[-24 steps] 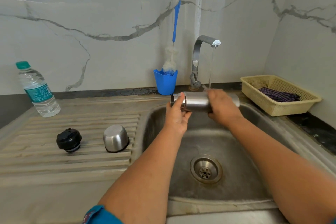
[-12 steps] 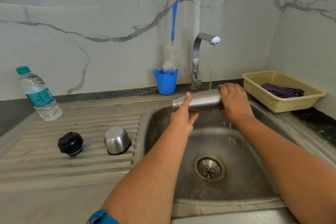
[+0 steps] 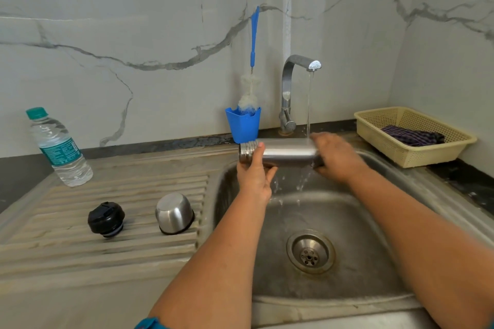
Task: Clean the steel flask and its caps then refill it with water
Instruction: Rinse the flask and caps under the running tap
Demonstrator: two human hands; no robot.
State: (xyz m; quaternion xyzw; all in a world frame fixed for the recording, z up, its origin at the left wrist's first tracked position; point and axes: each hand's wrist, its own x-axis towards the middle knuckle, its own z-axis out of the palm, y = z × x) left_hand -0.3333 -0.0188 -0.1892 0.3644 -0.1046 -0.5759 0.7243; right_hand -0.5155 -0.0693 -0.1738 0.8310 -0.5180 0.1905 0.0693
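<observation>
steel: flask (image 3: 287,152) lies on its side over the sink (image 3: 334,296), under the tap (image 3: 299,64); water hits its right end.
axis: long axis runs left to right, threaded mouth at the left, base at the right.
left hand (image 3: 254,176): i have it curled round the neck from the near side, thumb up beside the threads.
right hand (image 3: 336,157): wrapped over the base end; it is blurred, so i can't tell how tight the hold is.
key relation: the mouth points left, away from the stream, so i judge rinsing inside needs the flask tipped upright with the mouth swung right under the tap. the left hand is nearer the mouth.
caps: black cap (image 3: 106,219) and steel cup (image 3: 174,213) sit on the drainboard (image 3: 80,256), left of the sink, well apart from my hands.
brush (image 3: 252,61): stands in the blue cup (image 3: 243,125), far side, just left of the tap.
</observation>
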